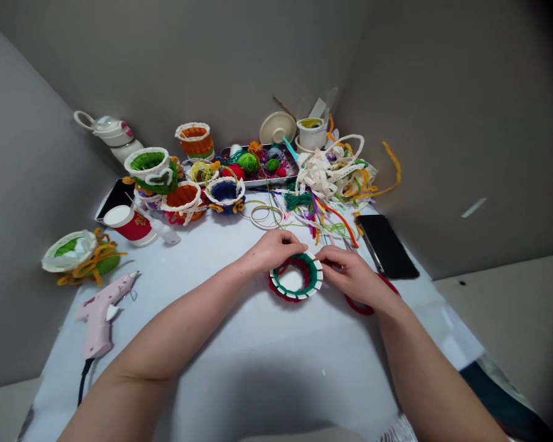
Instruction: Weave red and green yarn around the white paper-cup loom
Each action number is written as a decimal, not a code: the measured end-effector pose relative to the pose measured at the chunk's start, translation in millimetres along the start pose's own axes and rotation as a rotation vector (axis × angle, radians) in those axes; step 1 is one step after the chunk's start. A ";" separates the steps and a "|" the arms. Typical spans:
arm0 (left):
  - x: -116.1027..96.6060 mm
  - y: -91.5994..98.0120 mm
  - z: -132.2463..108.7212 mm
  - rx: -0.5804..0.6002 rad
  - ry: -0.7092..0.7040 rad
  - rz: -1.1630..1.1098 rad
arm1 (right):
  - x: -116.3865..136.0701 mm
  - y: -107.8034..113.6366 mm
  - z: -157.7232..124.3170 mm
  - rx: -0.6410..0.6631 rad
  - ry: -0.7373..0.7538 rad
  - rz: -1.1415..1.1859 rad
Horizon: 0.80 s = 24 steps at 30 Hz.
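A paper cup (319,274) woven with green and red yarn lies in front of me, its white slotted rim and open mouth facing me. My left hand (276,250) is closed on the cup's far left edge, thumb along the rim. At the right side of the rim, my right hand (350,273) has its fingers pinched together, touching the slots. Whatever lies between those fingertips is too small to make out. Red-handled scissors (360,308) rest on the table, partly hidden under my right hand and wrist.
A pink glue gun (102,313) lies at the left beside a woven basket (69,250). Several yarn-covered cups (225,193) stand behind, near a tray (262,182) of yarn balls. Lace and yarn scraps (325,175) are heaped at back right; a phone (387,245) lies at right.
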<state>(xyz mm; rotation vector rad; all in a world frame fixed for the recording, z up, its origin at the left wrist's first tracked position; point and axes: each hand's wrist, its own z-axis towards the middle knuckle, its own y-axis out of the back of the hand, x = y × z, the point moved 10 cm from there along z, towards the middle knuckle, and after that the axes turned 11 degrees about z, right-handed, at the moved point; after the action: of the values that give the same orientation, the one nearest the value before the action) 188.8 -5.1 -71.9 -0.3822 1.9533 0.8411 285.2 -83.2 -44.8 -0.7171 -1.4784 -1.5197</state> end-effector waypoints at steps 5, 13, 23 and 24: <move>5.2 1.1 -0.9 -0.008 0.095 -0.031 | -2.6 0.5 1.5 -0.027 0.014 -0.018; -8.2 -10.6 -0.3 0.149 -0.086 -0.050 | 0.5 -0.2 2.3 -0.037 0.018 -0.023; -2.7 2.3 3.0 0.008 -0.058 0.025 | 16.1 19.2 -5.1 -0.077 0.087 -0.052; -2.6 2.2 3.2 0.006 -0.058 0.034 | 18.0 21.4 -6.2 -0.087 0.100 -0.060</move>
<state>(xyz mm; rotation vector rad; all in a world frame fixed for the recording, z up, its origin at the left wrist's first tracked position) 190.9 -1.5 -69.8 -0.3183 1.9131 0.8587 296.9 -90.8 -19.8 -0.6429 -1.3774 -1.6497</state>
